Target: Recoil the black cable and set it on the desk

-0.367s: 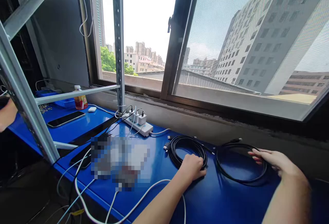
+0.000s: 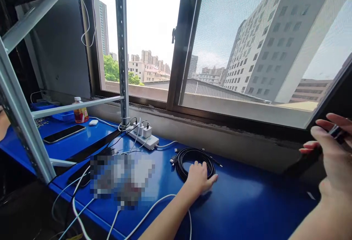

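A coil of black cable [image 2: 180, 163] with plugs at its left side lies on the blue tabletop [image 2: 242, 203]. My left hand [image 2: 198, 177] rests on the coil's right part, fingers curled over it and thumb stretched to the right; the fingertips are hidden. At the right edge, above table height, my right hand [image 2: 331, 152] is raised with its fingers bent around a dark piece with a shiny metal part, seemingly an end of the second black cable [image 2: 336, 131]. Most of that cable is hidden or out of frame.
A white power strip [image 2: 150, 142] with chargers stands by the wall. Left of the coil are a blurred-out patch and white cables [image 2: 154, 208]. A metal shelf frame [image 2: 23, 115], a phone [image 2: 64, 133] and a bottle [image 2: 81, 111] are further left. Another person's arm [image 2: 3, 122] shows at the left edge.
My right hand has lifted up and to the right, and the second black cable coil has left the tabletop. My left hand stays at the first coil, thumb now stretched out further. The view has shifted slightly.
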`<state>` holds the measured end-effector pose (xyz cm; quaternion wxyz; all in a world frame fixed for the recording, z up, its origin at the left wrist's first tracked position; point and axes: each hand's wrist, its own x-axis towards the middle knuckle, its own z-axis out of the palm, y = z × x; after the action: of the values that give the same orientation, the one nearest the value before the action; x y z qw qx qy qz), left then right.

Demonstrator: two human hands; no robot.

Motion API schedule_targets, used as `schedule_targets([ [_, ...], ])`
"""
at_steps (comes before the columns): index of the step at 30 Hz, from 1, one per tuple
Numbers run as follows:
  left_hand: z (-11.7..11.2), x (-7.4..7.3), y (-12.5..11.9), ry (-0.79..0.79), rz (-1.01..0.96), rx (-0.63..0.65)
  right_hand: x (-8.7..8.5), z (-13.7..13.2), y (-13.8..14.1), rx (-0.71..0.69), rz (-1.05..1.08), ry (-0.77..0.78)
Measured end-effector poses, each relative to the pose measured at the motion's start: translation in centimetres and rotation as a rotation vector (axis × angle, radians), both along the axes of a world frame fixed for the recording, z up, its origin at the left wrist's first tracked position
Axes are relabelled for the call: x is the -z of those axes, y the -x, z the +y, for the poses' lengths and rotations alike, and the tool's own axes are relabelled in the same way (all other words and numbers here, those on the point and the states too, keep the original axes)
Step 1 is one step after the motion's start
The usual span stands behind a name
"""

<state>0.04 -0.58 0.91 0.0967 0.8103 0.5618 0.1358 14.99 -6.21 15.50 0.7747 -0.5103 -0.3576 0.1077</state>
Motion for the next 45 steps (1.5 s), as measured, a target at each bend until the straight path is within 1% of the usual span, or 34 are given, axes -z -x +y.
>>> schedule_targets([
  [1,0.0,-0.4,0.1,-0.041,-0.073,-0.037,-0.6,-0.9,1.1,0.025,-0.026,-0.056],
  [2,0.1,-0.9,0.3,-0.094,-0.174,-0.072,-1.1,-1.5,2.0,-0.025,-0.088,-0.066],
  [5,0.1,-3.0,1.2,-0.276,-0.594,-0.170,-1.7,-2.3,3.6,-0.081,-0.091,-0.089],
  [7,-0.3,-5.0,1.9,-0.350,-0.901,-0.221,-1.5,-2.0,4.2,-0.124,-0.130,-0.079],
  [9,-1.3,-7.5,2.6,-0.376,-1.092,-0.170,-1.2,-1.4,5.0,-0.173,-0.212,-0.069],
  [11,-2.6,-10.2,3.0,-0.310,-1.145,-0.041,-0.9,-0.9,5.9,-0.232,-0.248,-0.074],
  [13,-4.2,-12.8,3.1,-0.233,-1.075,0.136,-0.8,-0.7,6.8,-0.300,-0.267,-0.064],
  [14,-5.0,-13.9,3.1,-0.215,-1.039,0.192,-0.9,-0.7,7.1,-0.321,-0.274,-0.060],
  [15,-5.7,-14.8,3.1,-0.203,-0.993,0.227,-0.9,-0.7,7.3,-0.336,-0.279,-0.059],
  [17,-6.9,-16.0,2.9,-0.230,-0.901,0.217,-1.1,-0.9,7.5,-0.371,-0.276,-0.080],
  [19,-7.7,-16.3,2.9,-0.184,-0.810,0.188,-1.2,-0.9,7.4,-0.440,-0.270,-0.105],
  [20,-7.9,-16.2,2.8,-0.115,-0.786,0.203,-1.2,-0.8,7.3,-0.484,-0.271,-0.101],
  [21,-7.9,-16.0,2.8,-0.021,-0.782,0.248,-1.2,-0.6,7.2,-0.526,-0.274,-0.083],
  [23,-7.6,-15.5,2.8,0.159,-0.834,0.397,-1.0,0.0,7.0,-0.602,-0.272,-0.024],
  [25,-6.8,-15.1,2.7,0.247,-0.903,0.511,-0.6,0.8,6.9,-0.678,-0.274,0.041],
  [27,-6.0,-14.9,2.8,0.250,-0.977,0.524,-0.4,1.3,6.9,-0.720,-0.291,0.074],
  [28,-5.6,-14.9,3.0,0.246,-1.017,0.508,-0.4,1.4,6.8,-0.711,-0.307,0.082],
  [29,-5.3,-15.0,3.2,0.243,-1.061,0.491,-0.4,1.4,6.8,-0.677,-0.320,0.083],
  [31,-5.0,-15.4,3.9,0.213,-1.146,0.461,-0.5,0.9,6.8,-0.559,-0.332,0.076],
  [33,-4.9,-15.7,4.5,0.138,-1.211,0.425,-0.8,0.1,6.8,-0.457,-0.355,0.078],
  [34,-4.8,-15.8,4.7,0.096,-1.239,0.407,-0.9,-0.4,6.8,-0.437,-0.386,0.083],
  [37,-4.4,-15.8,4.8,0.033,-1.332,0.346,-0.9,-1.6,7.1,-0.469,-0.560,0.108],
  [39,-3.9,-15.6,4.4,0.070,-1.373,0.304,-0.7,-2.1,7.6,-0.512,-0.688,0.130],
  [41,-3.4,-15.3,3.9,0.132,-1.380,0.283,-0.5,-2.4,8.1,-0.526,-0.784,0.147],
  [43,-2.9,-15.0,3.6,0.177,-1.378,0.295,-0.5,-2.6,8.5,-0.517,-0.828,0.154],
  [45,-2.6,-14.9,3.6,0.182,-1.392,0.316,-0.5,-2.7,8.6,-0.523,-0.834,0.152],
])
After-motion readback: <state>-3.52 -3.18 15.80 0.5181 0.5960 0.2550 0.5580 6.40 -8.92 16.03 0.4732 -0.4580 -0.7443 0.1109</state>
